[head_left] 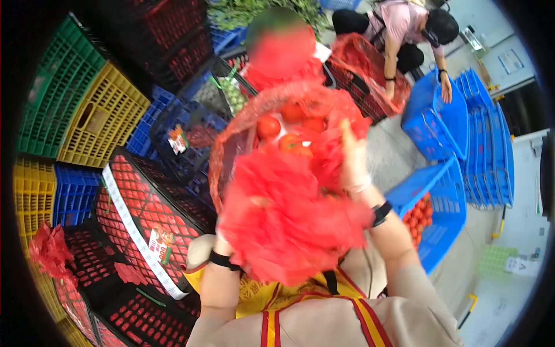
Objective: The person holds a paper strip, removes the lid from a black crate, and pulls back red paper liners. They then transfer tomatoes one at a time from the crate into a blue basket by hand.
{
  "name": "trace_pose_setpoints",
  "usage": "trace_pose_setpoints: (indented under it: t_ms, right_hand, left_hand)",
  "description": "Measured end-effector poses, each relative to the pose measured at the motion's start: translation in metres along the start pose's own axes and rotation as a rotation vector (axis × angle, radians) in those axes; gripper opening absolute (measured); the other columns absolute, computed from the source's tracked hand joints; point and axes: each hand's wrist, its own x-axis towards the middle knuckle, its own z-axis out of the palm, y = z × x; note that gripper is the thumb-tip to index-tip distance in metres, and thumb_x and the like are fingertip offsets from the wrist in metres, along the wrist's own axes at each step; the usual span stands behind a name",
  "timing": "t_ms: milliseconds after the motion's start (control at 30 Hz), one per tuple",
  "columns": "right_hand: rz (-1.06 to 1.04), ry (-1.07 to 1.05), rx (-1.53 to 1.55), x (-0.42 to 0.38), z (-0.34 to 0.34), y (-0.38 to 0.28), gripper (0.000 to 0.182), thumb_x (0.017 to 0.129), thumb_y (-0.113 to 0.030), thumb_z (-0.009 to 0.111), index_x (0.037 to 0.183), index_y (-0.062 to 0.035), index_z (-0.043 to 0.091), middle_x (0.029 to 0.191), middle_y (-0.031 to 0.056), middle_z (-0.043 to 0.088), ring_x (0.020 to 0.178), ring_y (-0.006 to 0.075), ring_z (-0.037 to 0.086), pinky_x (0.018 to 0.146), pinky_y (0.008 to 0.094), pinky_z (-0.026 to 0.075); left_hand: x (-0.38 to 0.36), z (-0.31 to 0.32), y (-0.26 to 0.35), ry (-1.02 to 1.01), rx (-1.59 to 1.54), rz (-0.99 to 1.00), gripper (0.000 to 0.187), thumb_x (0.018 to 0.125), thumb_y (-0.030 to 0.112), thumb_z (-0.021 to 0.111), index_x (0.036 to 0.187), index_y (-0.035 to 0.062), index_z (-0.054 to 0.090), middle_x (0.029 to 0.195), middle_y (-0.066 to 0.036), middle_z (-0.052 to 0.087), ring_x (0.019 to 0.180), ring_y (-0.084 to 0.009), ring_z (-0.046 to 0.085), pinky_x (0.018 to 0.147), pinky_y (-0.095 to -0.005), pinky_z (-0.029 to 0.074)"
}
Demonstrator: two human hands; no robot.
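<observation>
A red mesh net bag (pixel 289 222) bunches up in front of my chest, its mouth spread wide. Several tomatoes (pixel 269 126) show inside the open mouth. My right hand (pixel 354 165), in a thin pale glove, grips the bag's right edge and holds it up. My left hand (pixel 231 243) is mostly buried under the bunched mesh at the bag's left side; only the wrist with a black band shows. Both arms wear beige sleeves.
Black crates of red produce (pixel 144 214) stack at my left, beside yellow, green and blue crates (pixel 98 115). A blue crate with tomatoes (pixel 439 208) stands at my right. Another person (pixel 404 34) crouches beyond, one hand on a blue crate (pixel 433 115).
</observation>
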Motion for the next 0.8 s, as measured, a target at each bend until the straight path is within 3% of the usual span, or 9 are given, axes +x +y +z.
trace_pose_setpoints:
  t_ms: [133, 267, 367, 467, 500, 567, 633, 700, 800]
  right_hand:
    - [0.205, -0.476, -0.228, -0.047, 0.047, 0.008, 0.022, 0.095, -0.013, 0.048, 0.115, -0.0050, 0.053, 0.102, -0.0018, 0.054, 0.093, 0.0094, 0.051, 0.083, 0.0256, 0.042]
    - [0.504, -0.764, 0.267, -0.062, 0.057, -0.019, 0.049, 0.089, -0.027, 0.058, 0.129, -0.0017, 0.043, 0.120, 0.0029, 0.049, 0.112, 0.0147, 0.046, 0.096, 0.0298, 0.037]
    - [0.323, -1.059, -0.050, -0.050, 0.043, -0.014, 0.072, 0.079, -0.037, 0.068, 0.134, -0.0007, 0.038, 0.134, 0.0101, 0.042, 0.125, 0.0222, 0.039, 0.106, 0.0346, 0.030]
    - [-0.275, -1.107, -1.122, -0.053, 0.051, -0.036, 0.093, 0.064, -0.042, 0.077, 0.136, -0.0020, 0.035, 0.141, 0.0216, 0.033, 0.135, 0.0353, 0.024, 0.113, 0.0381, 0.018]
    - [-0.496, -1.177, -1.178, -0.054, 0.062, -0.049, 0.097, 0.061, -0.041, 0.079, 0.137, -0.0025, 0.034, 0.141, 0.0245, 0.031, 0.136, 0.0390, 0.021, 0.113, 0.0382, 0.016]
    - [-0.558, -1.178, -1.050, -0.062, 0.069, -0.047, 0.093, 0.058, -0.027, 0.081, 0.134, -0.0002, 0.035, 0.131, 0.0204, 0.044, 0.124, 0.0361, 0.040, 0.106, 0.0404, 0.030]
    - [-0.209, -1.075, -0.916, -0.072, 0.065, -0.022, 0.091, 0.058, -0.023, 0.081, 0.135, -0.0025, 0.036, 0.132, 0.0234, 0.040, 0.129, 0.0391, 0.032, 0.107, 0.0419, 0.027]
    - [-0.255, -0.963, -0.702, -0.068, 0.057, 0.008, 0.076, 0.063, -0.011, 0.076, 0.130, -0.0022, 0.041, 0.127, 0.0215, 0.044, 0.122, 0.0377, 0.039, 0.102, 0.0423, 0.033]
    - [-0.578, -0.854, -0.769, -0.037, 0.042, 0.031, 0.049, 0.069, 0.001, 0.067, 0.116, -0.0014, 0.053, 0.115, 0.0146, 0.056, 0.110, 0.0302, 0.052, 0.094, 0.0375, 0.041]
  left_hand:
    - [0.026, 0.045, 0.009, 0.004, 0.175, 0.014, 0.040, 0.088, 0.012, 0.058, 0.126, 0.0055, 0.046, 0.116, -0.004, 0.055, 0.100, -0.0170, 0.056, 0.090, -0.0321, 0.046]
    - [0.037, 0.036, -0.002, -0.018, -0.039, 0.064, 0.041, 0.089, 0.013, 0.058, 0.128, 0.0066, 0.045, 0.121, -0.004, 0.053, 0.105, -0.0176, 0.053, 0.093, -0.0331, 0.045]
    - [0.032, 0.021, -0.010, -0.073, -0.600, -0.194, 0.046, 0.094, 0.025, 0.052, 0.135, 0.0074, 0.040, 0.130, -0.007, 0.049, 0.115, -0.0203, 0.050, 0.100, -0.0351, 0.040]
    - [0.044, 0.009, -0.034, 0.032, -0.224, 0.069, 0.047, 0.096, 0.030, 0.045, 0.136, 0.0066, 0.038, 0.131, -0.007, 0.048, 0.119, -0.0210, 0.046, 0.105, -0.0355, 0.034]
    - [0.044, 0.031, -0.008, 0.135, 0.407, 0.405, 0.043, 0.095, 0.025, 0.049, 0.133, 0.0069, 0.041, 0.127, -0.005, 0.050, 0.113, -0.0177, 0.049, 0.101, -0.0332, 0.038]
    - [0.043, 0.056, 0.000, 0.141, 0.285, 0.517, 0.039, 0.092, 0.020, 0.053, 0.129, 0.0078, 0.044, 0.124, -0.003, 0.051, 0.108, -0.0140, 0.050, 0.096, -0.0310, 0.042]
    - [0.047, 0.044, -0.008, -0.004, 0.025, 0.362, 0.045, 0.090, 0.019, 0.057, 0.131, 0.0076, 0.041, 0.125, -0.003, 0.050, 0.110, -0.0130, 0.049, 0.096, -0.0295, 0.042]
    - [0.041, 0.038, -0.007, 0.064, -0.364, 0.031, 0.049, 0.090, 0.020, 0.057, 0.133, 0.0068, 0.038, 0.127, -0.003, 0.048, 0.112, -0.0139, 0.049, 0.096, -0.0290, 0.042]
    - [0.037, 0.059, 0.010, -0.043, -0.120, 0.037, 0.059, 0.091, 0.022, 0.051, 0.142, 0.0050, 0.025, 0.139, -0.006, 0.037, 0.126, -0.0167, 0.037, 0.106, -0.0309, 0.030]
